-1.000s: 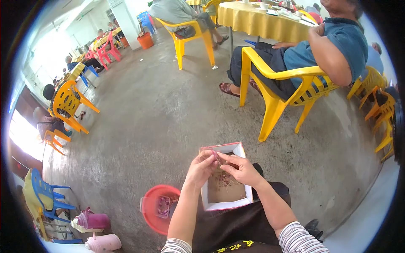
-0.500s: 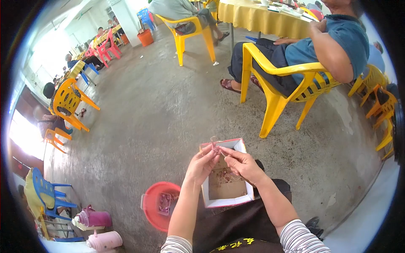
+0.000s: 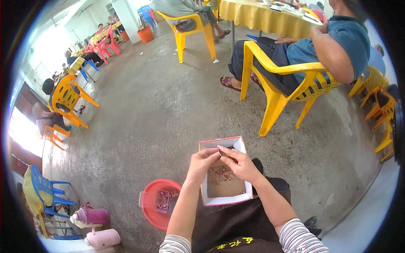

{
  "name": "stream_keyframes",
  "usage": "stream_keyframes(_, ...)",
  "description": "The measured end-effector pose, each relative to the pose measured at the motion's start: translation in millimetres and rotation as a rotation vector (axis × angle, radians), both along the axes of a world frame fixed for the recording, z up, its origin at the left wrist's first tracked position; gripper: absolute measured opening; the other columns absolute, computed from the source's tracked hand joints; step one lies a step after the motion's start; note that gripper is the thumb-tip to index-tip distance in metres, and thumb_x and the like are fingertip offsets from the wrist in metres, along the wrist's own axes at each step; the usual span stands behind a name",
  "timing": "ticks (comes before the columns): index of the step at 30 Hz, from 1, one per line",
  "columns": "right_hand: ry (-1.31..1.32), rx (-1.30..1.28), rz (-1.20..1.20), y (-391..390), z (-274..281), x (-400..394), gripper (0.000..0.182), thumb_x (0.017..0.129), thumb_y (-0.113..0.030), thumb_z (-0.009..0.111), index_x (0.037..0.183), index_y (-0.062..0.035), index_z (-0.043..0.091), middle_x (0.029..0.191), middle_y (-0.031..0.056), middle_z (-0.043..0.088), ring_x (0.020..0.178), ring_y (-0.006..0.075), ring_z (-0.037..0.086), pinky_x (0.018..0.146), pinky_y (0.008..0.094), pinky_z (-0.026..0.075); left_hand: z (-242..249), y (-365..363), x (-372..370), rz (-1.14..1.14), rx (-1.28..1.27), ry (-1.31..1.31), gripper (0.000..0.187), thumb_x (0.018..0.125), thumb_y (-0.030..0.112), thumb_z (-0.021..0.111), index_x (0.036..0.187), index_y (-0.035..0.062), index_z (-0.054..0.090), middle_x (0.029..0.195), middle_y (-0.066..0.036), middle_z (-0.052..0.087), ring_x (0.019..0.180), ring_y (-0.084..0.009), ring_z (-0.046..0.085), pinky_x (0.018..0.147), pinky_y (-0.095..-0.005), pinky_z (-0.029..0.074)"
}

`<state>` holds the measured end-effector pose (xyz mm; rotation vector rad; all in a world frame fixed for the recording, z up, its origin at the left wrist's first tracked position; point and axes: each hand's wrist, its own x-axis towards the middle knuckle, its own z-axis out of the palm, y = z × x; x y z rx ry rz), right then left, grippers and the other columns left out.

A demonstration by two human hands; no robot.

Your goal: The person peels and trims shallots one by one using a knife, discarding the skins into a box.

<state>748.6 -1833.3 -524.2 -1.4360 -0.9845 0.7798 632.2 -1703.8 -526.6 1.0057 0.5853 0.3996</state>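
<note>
My left hand [image 3: 203, 164] is closed in a pinch over the far end of a white-lined cardboard box [image 3: 205, 192]. What it holds is mostly hidden by the fingers; half a second ago a small pinkish shallot with a dry stalk showed there. Fingertips nearly touching it, my right hand [image 3: 241, 165] is also closed, with a thin pale sliver [image 3: 220, 153], perhaps a small blade, at its tips. Dry skins and stringy scraps [image 3: 223, 174] lie on the box's brown bottom. Left of the box, a clear plastic container [image 3: 162, 200] with purple pieces sits inside a red basin [image 3: 150, 213].
Two pink thermos flasks [image 3: 95, 216] stand at the lower left by a blue chair [image 3: 43, 184]. Ahead on the right, a person in a teal shirt [image 3: 346, 40] sits in a yellow chair [image 3: 270, 110], near a table with a yellow cloth [image 3: 261, 19]. Other seated people are farther off.
Both hands have drawn closer together, and the pinkish shallot with its stalk has gone out of sight behind the fingers. The box and basin stay in place; the view has shifted slightly.
</note>
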Motion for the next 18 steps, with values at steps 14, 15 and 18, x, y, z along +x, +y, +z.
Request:
stream_keyframes(14,-0.028,0.029,-0.026,-1.6,6.8,-2.7,0.039,0.09,-0.013,0.06,0.127,-0.0015,0.054,0.119,0.0141,0.061,0.111,0.0221,0.057,0.096,0.0301,0.042,1.0,3.7,2.1,0.074,-0.147,-0.095,0.021,0.086,0.003,0.064,0.106,-0.0006,0.064,0.099,-0.008,0.067,0.086,-0.0149,0.065,0.078,-0.0263,0.056)
stream_keyframes(15,-0.057,0.029,-0.034,-1.7,6.9,-2.7,0.039,0.09,-0.013,0.06,0.127,-0.0019,0.054,0.117,0.0149,0.062,0.109,0.0232,0.058,0.094,0.0302,0.043,1.0,3.6,1.9,0.073,-0.142,-0.088,0.02,0.086,0.003,0.065,0.106,-0.0003,0.064,0.099,-0.008,0.067,0.086,-0.0149,0.065,0.078,-0.0266,0.056)
stream_keyframes(18,-0.127,0.039,-0.057,-1.0,6.9,-2.5,0.039,0.089,-0.013,0.061,0.126,-0.0028,0.055,0.11,0.0168,0.062,0.102,0.0258,0.06,0.089,0.0306,0.045,0.9,3.4,-0.3,0.05,-0.094,-0.086,0.019,0.085,0.003,0.065,0.104,0.0001,0.065,0.098,-0.007,0.067,0.086,-0.0147,0.065,0.079,-0.0271,0.056)
